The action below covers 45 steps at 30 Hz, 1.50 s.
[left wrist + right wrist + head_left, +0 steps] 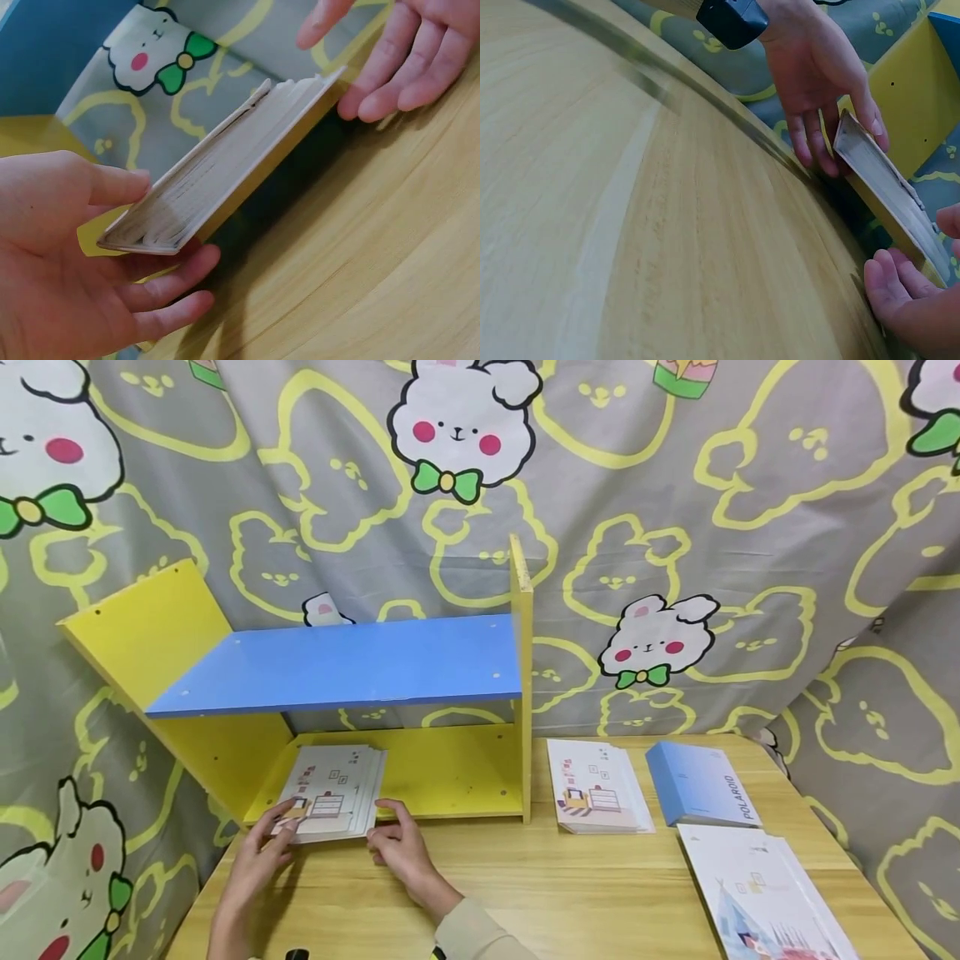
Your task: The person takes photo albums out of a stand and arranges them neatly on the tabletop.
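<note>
A white book with a drawn room on its cover (327, 793) lies at the front of the yellow bottom board, its near edge raised in the left wrist view. My left hand (258, 856) holds its left corner, thumb on top and fingers underneath. In the left wrist view, the thick page block (202, 176) faces the camera. My right hand (405, 856) is at the book's right corner with thumb and fingers apart. The left wrist view shows these right fingers (409, 64) beside that corner; no firm grip is visible.
The shelf has yellow side panels (522, 693) and a blue middle board (352, 664) above the book. To the right on the wooden table (570, 893) lie another white book (596, 785), a blue book marked POLAROID (701, 783) and a larger white book (765, 893). Patterned cloth (600, 485) hangs behind.
</note>
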### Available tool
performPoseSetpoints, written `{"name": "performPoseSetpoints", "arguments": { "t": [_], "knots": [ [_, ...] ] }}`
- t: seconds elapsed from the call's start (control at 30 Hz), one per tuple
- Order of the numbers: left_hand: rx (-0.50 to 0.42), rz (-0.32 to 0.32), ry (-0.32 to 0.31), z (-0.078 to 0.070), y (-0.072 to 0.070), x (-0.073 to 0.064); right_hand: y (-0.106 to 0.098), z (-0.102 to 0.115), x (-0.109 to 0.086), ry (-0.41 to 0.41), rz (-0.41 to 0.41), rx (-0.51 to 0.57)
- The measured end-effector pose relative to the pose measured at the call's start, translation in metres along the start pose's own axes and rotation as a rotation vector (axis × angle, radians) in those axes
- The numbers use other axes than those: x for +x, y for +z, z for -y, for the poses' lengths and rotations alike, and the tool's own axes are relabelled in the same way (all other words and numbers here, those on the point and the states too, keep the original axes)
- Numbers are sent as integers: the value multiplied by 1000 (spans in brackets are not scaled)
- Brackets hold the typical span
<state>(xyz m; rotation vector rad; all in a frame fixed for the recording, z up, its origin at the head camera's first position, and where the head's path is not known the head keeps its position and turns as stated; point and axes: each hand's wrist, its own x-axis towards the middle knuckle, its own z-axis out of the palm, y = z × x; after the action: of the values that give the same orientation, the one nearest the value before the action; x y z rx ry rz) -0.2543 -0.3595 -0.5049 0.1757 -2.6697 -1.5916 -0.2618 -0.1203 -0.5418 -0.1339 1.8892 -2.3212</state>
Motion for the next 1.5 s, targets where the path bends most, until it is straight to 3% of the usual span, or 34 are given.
{"name": "performPoseSetpoints", "arguments": {
  "t": [0.3, 0.67, 1.0, 1.5],
  "knots": [
    [-63, -5, -45, 4, 3, 1, 10, -1, 3, 29, -14, 35],
    [-168, -29, -18, 5, 9, -1, 19, -6, 8, 70, 13, 120],
    [-190, -54, -11, 5, 12, 0, 22, -8, 12, 83, 8, 166],
    [-212, -54, 37, 3, 3, -1, 25, -9, 15, 113, -5, 291]
  ]
}}
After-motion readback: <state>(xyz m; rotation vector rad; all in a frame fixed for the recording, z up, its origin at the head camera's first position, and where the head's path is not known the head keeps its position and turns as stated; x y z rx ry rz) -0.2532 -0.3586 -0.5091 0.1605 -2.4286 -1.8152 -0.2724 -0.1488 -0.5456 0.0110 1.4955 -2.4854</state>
